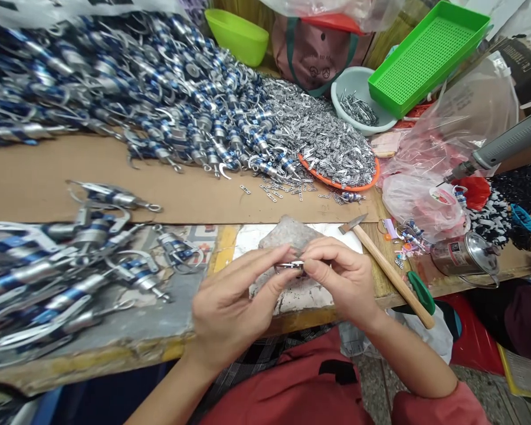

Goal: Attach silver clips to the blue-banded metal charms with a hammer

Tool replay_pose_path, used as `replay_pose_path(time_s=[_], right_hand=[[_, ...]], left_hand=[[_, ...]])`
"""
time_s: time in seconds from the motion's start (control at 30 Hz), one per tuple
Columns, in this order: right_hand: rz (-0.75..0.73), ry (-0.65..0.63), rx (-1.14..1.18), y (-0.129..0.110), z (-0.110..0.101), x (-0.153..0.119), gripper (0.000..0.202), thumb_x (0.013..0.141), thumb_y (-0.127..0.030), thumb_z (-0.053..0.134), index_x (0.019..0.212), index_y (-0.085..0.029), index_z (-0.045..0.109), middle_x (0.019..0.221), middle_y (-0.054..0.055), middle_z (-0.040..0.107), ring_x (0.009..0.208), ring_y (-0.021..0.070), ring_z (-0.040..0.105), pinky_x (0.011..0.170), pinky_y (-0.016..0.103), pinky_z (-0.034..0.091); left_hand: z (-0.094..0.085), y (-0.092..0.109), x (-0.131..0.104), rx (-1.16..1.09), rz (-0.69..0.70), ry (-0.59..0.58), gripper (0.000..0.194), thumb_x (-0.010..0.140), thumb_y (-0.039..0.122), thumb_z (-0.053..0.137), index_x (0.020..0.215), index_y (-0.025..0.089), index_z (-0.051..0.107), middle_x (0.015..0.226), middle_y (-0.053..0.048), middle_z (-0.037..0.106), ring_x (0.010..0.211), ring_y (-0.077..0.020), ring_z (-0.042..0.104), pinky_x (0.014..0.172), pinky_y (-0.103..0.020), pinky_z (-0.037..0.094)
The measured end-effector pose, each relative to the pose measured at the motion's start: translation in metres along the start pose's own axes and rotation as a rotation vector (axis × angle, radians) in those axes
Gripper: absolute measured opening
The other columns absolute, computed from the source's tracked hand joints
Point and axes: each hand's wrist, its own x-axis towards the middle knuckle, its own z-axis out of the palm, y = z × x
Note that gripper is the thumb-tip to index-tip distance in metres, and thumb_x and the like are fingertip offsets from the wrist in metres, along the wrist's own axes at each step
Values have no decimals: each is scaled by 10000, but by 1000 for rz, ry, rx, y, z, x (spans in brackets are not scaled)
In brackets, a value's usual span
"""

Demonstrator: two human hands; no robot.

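Far left of the fingers: loose blue-and-silver metal assemblies (pixel 88 236), bigger heap (pixel 172 77) beyond on cardboard (pixel 53 168), probably pushed back to free working room

Left hand (pixel 236 301): thumb and index pinching the left end of a small shiny metal piece (pixel 294 266), other fingers extended

Piece sits between both sets of fingertips, just above a stone block (pixel 283 230), likely a firm backing; fingers cover too much to tell its shape

Right hand (pixel 347 277): thumb and index pinching the right end, presumably two-ended for fine control

Beyond right fingers: flat links (pixel 336 147) in an orange-rimmed basket (pixel 377 177)

Just right of them: wooden-handled hammer (pixel 396 273), handle towards the wearer, seemingly for easy grabbing
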Motion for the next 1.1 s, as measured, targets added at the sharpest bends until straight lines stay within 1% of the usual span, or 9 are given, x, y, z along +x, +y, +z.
replay_pose_path(time_s=[0.1, 0.2, 0.27, 0.37, 0.5, 0.63, 0.83, 1.0, 1.1], right_hand=[[-98, -4, -106, 3, -2, -7, 73, 856, -208, 585, 856, -204, 658, 808, 27, 676, 816, 148, 631, 759, 297, 533], [-395, -60, -383, 5, -9, -13, 211, 841, -217, 611, 1051, -222, 607, 975, 60, 672, 942, 168, 628, 815, 311, 547], [-614, -169, -580, 5, -17, -14, 229, 837, -167, 600, 1061, -214, 601, 991, 60, 672, 969, 165, 628, 834, 283, 547], [-748, -341, -749, -1, -28, -10, 221, 885, -118, 468, 1022, -189, 625, 968, 63, 688, 975, 171, 637, 837, 280, 551], [-709, -378, -728, -4, -35, -5, 276, 879, -110, 457, 1084, -195, 621, 1026, 75, 688, 1055, 188, 618, 900, 319, 537], [-702, -291, -669, 5, -32, -9, 307, 857, -78, 491, 1112, -209, 601, 1014, 65, 690, 1029, 159, 628, 877, 292, 543], [-471, -179, -545, 3, -22, -25, 313, 816, -78, 558, 1105, -187, 611, 952, 89, 681, 858, 140, 656, 716, 232, 556], [-241, -222, -441, -12, -27, -23, 195, 829, -150, 591, 1003, -195, 666, 856, 65, 677, 735, 120, 640, 633, 220, 531], [-185, -320, -502, -7, -38, 4, 116, 832, -213, 607, 904, -200, 697, 844, 45, 691, 749, 128, 638, 671, 238, 518]], left_hand=[[-1, 6, 3, -44, 121, -39, 281, 743, 90, 655, 896, 318, 712, 860, 40, 713, 799, -126, 659, 742, -242, 541], [-2, 10, 4, -208, -42, -94, 208, 805, 126, 601, 853, 304, 695, 850, 46, 695, 838, -116, 644, 761, -216, 531], [-5, 12, 4, -272, -130, -119, 175, 824, 158, 585, 846, 299, 687, 865, 46, 700, 862, -118, 645, 800, -216, 528], [-8, 17, 4, -218, -146, -117, 135, 810, 178, 604, 816, 283, 689, 871, 40, 724, 864, -129, 666, 819, -219, 537], [-15, 23, 7, -74, -84, -135, 101, 774, 192, 632, 779, 265, 701, 866, 13, 748, 828, -165, 698, 758, -244, 575], [-20, 23, 12, -45, -68, -208, 101, 755, 203, 646, 766, 266, 726, 871, -4, 756, 855, -191, 705, 799, -271, 573], [-13, 12, 5, -265, -334, -202, 83, 721, 297, 698, 755, 234, 741, 731, -29, 749, 645, -191, 703, 590, -255, 591], [-1, 10, -8, -439, -509, -180, 540, 622, 235, 772, 1139, 232, 614, 855, -49, 732, 782, -184, 700, 641, -238, 589], [5, 11, -10, -437, -536, -99, 577, 636, 234, 746, 1179, 212, 554, 786, -28, 704, 797, -162, 685, 664, -220, 578]])
